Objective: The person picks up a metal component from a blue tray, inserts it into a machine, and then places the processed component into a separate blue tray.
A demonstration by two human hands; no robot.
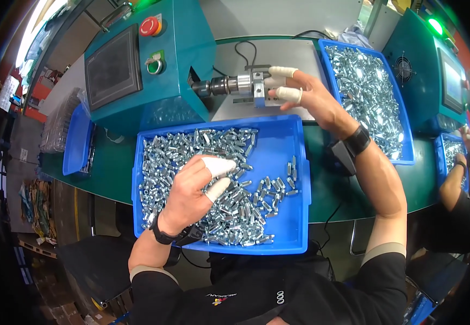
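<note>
My left hand (189, 187) hangs low over the left part of a blue tray (278, 143). White covers sit on its thumb and forefinger, which curl inward over the loose metal fittings (229, 214). Whatever lies between those fingertips is too small to make out. My right hand (313, 97) reaches to a metal clamp block (259, 89) at the end of the machine's spindle (221, 85). Its fingers, two of them in pale covers, are spread at the block's right side, and some tips are hidden behind it. No fitting shows in that hand.
A green machine (181, 49) with a dark screen and red stop button (150, 26) stands behind the tray. Another blue tray (405, 138) of fittings lies at the right, beside a second green machine (424, 59). A co-worker's arm (454, 176) shows at far right.
</note>
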